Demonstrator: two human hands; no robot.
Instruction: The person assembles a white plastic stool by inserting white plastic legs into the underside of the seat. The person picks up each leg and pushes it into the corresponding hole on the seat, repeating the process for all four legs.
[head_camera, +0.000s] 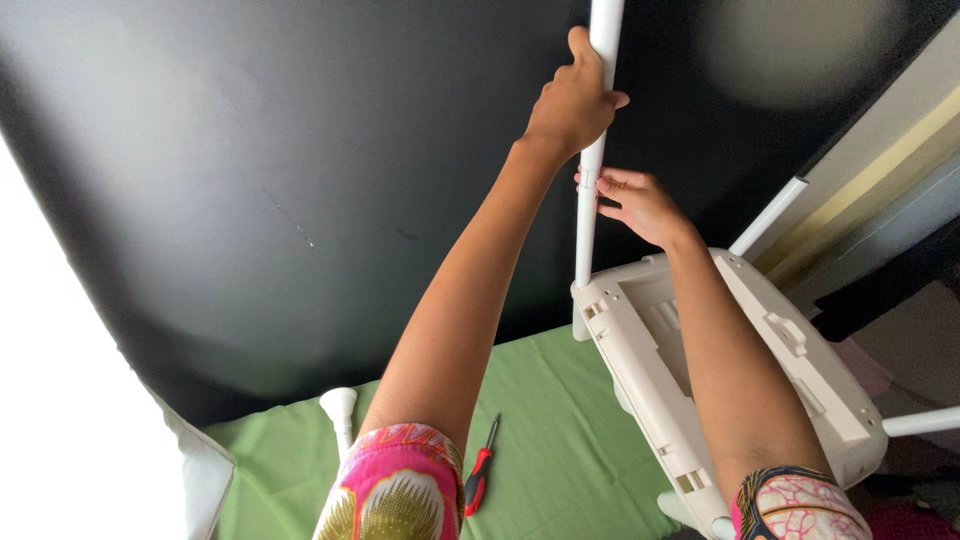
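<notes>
A long white tube leg (590, 215) rises from a corner of an upturned white plastic seat base (760, 370). My left hand (572, 100) is wrapped around the upper part of this tube. Just below it, my right hand (638, 205) pinches the tube at a joint line with its fingertips. Another white leg (768, 215) sticks out of the seat's far corner, and a third (920, 421) points right.
A red-and-black screwdriver (479, 472) lies on the green cloth (560, 440) beside a loose white leg piece (340, 412). A large black surface (300, 180) fills the background. A white cushion edge (200, 470) sits at the lower left.
</notes>
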